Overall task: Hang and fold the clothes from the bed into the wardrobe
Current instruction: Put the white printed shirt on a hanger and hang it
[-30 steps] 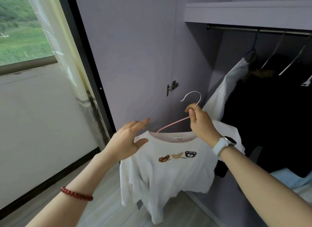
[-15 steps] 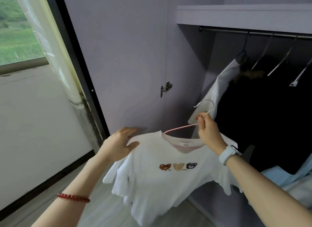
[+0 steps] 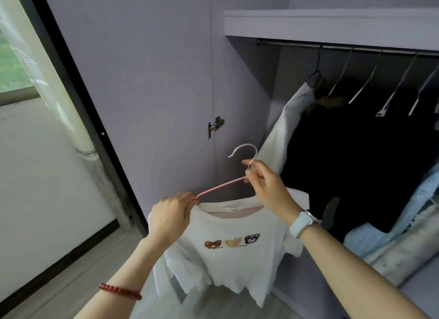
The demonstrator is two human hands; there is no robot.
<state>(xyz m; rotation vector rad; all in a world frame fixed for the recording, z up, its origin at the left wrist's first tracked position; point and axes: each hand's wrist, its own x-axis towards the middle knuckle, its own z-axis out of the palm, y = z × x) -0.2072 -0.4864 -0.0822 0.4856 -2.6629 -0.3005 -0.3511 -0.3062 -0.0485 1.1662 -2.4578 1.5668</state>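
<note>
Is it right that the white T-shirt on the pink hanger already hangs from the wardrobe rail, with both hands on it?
Not quite. In the head view the hanger with the T-shirt is not on the rail yet; its hook is free in the air, well below it. The rest holds: the right hand pinches the hanger below the hook, and the left hand grips the shirt's shoulder.

A sheer curtain hangs by a dark-framed window; pale wood floor lies below.
</note>
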